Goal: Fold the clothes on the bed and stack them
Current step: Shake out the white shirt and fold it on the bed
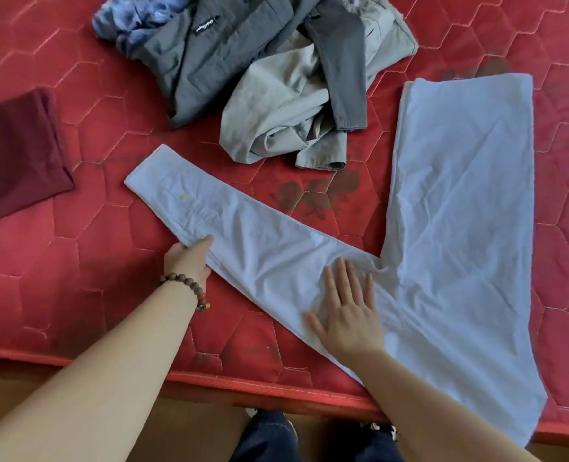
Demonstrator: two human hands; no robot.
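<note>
Your left hand [189, 258] pinches the light blue shirt [450, 235] sleeve [209, 218]; your right hand [346, 311] presses flat, holding nothing. Pull too hard and the body could shift right, wrinkling.

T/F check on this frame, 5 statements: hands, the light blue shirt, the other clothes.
1. The right hand lies flat on the light blue shirt. True.
2. The left hand holds nothing. False: it grips the edge of the shirt's sleeve.
3. The maroon garment is on the unfolded pile. False: it lies folded, apart, at the left.
4. A beaded bracelet is on the left wrist. True.
5. The grey clothes are folded. False: crumpled heap.
</note>
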